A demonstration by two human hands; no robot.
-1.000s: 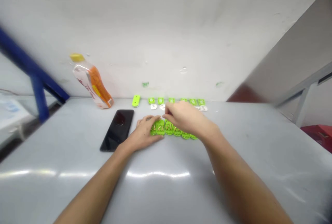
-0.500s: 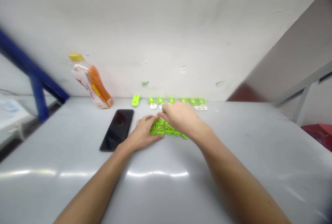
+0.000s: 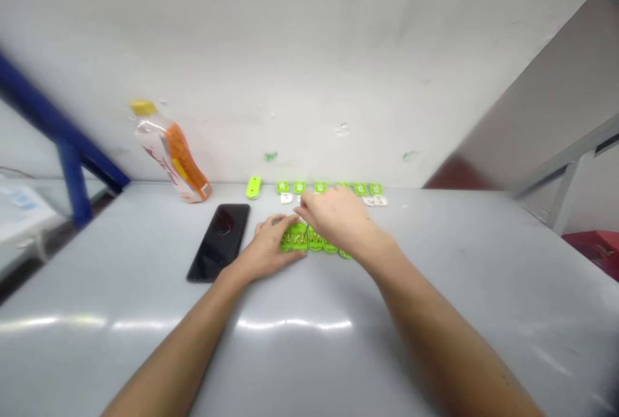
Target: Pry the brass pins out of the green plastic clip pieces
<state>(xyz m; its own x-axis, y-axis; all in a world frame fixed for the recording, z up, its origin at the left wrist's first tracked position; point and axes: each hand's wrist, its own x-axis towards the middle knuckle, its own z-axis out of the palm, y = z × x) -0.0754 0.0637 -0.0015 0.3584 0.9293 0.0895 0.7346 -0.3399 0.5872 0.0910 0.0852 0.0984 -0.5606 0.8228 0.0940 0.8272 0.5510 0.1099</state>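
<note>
Several open green casings (image 3: 315,247) lay toward the back edge of the surface (image 3: 300,365); a bump from the right hand (image 3: 336,211) might have knocked their small gold-coloured parts (image 3: 300,238) loose. The row's left end sat between the spread thumb and fingers of the left hand (image 3: 267,249); the rest ran below the curled right, whose grip I couldn't see.

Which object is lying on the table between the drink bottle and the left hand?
In the head view, a black smartphone lies between the drink bottle and the left hand.
</note>
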